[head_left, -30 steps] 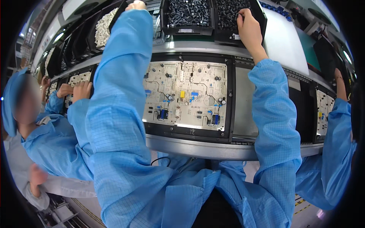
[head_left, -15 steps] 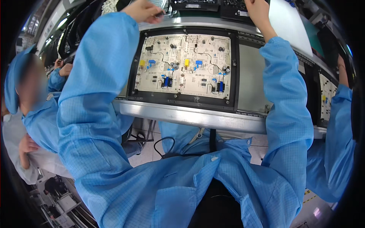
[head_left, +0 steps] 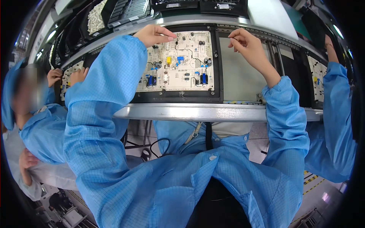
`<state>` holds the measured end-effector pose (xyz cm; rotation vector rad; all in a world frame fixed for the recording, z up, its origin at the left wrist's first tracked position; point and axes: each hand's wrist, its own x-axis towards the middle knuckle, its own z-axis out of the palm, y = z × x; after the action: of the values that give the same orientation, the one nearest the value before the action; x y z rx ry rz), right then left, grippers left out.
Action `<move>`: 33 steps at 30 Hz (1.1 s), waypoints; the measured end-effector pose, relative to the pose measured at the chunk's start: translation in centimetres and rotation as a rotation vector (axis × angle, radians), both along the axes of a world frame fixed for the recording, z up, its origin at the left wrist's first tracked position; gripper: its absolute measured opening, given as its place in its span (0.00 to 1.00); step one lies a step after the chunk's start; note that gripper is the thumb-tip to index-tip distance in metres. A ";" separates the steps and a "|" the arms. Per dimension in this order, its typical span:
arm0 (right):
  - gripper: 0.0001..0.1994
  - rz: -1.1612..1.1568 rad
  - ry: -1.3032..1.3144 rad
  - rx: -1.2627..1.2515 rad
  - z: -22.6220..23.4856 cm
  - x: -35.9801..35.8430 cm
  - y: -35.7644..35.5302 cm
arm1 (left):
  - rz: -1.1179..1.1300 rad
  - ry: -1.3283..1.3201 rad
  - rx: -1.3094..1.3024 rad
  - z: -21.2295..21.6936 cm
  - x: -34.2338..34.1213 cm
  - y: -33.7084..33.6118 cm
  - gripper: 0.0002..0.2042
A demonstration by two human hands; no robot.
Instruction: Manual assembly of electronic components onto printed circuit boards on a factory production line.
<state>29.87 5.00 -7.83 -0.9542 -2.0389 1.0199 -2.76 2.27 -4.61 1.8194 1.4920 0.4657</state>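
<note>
Left hand (head_left: 155,36) now over board (head_left: 186,66), grip narrow | right hand (head_left: 245,43) off bin (head_left: 237,10), grip narrow | contents: cannot tell | board within reach

A co-worker's blue cap (head_left: 10,97) and blue smock (head_left: 45,131) show at left, above another person's pale coat (head_left: 57,176). At right, another blue sleeve (head_left: 334,117) rises near striped yellow-and-black floor tape (head_left: 310,184). A white panel (head_left: 272,22) lies beside a green surface (head_left: 305,36).
</note>
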 end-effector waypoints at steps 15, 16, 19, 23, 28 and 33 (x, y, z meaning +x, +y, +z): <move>0.05 0.033 -0.023 0.013 -0.1 0.0 0.0 | -0.122 0.471 0.294 -1.1 2.0 -0.8 0.15; 0.05 0.044 -0.023 0.011 -0.1 -0.1 -0.1 | -0.137 0.485 0.311 -1.1 1.8 -0.9 0.15; 0.05 0.054 -0.025 0.015 -0.1 -0.2 -0.2 | -0.167 0.501 0.331 -1.2 1.1 -0.8 0.14; 0.05 0.057 -0.042 0.036 -0.3 -0.5 -0.2 | -0.142 0.504 0.309 -1.3 0.4 -0.9 0.13; 0.06 0.061 -0.066 0.035 -0.3 -0.3 -0.4 | -0.144 0.541 0.309 -1.3 1.0 -1.4 0.13; 0.06 0.121 -0.044 0.065 0.5 -0.8 -1.0 | -0.175 0.530 0.368 0.7 0.7 -0.9 0.14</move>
<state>29.08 4.05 -7.32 -0.8358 -2.1745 0.9967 -2.03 1.32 -3.96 2.4828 1.6404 0.1807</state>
